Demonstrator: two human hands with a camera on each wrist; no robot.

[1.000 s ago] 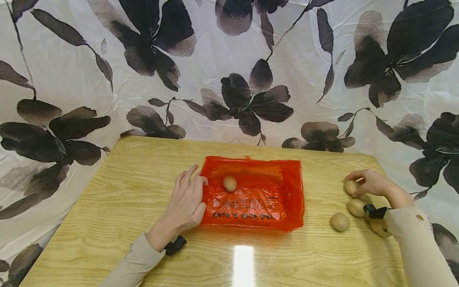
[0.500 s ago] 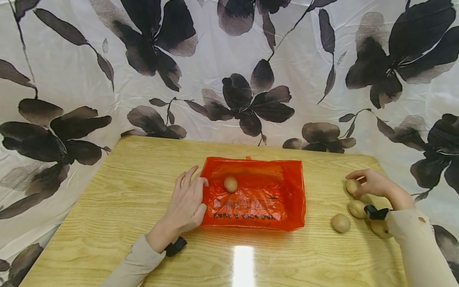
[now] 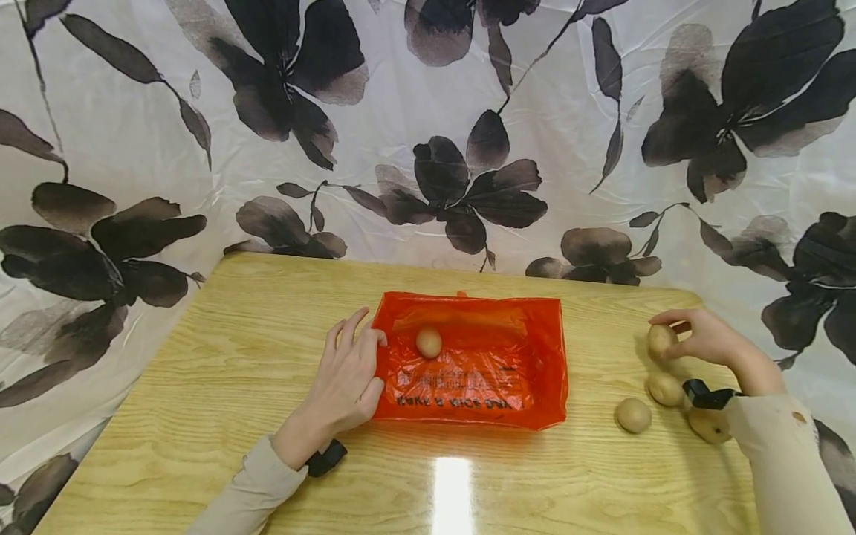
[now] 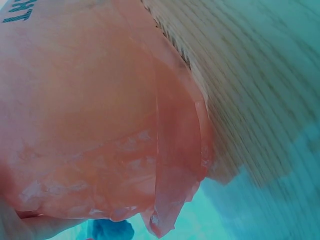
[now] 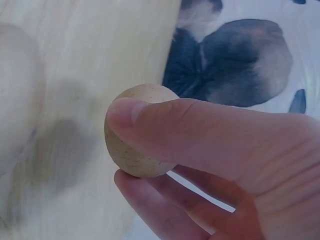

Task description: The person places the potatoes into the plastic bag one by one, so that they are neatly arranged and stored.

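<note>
One rounded, tan, lightly speckled potato [image 3: 661, 342]

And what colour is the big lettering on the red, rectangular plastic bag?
The big lettering on the bag is black, clearest in the head view.

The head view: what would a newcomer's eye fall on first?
Probably the bright red bag, lying open near the middle of the wooden table with one potato-like ball inside. Next comes the dark-flowered cloth hanging behind. Then the right hand, holding a similar tan ball at the table's right side.
</note>
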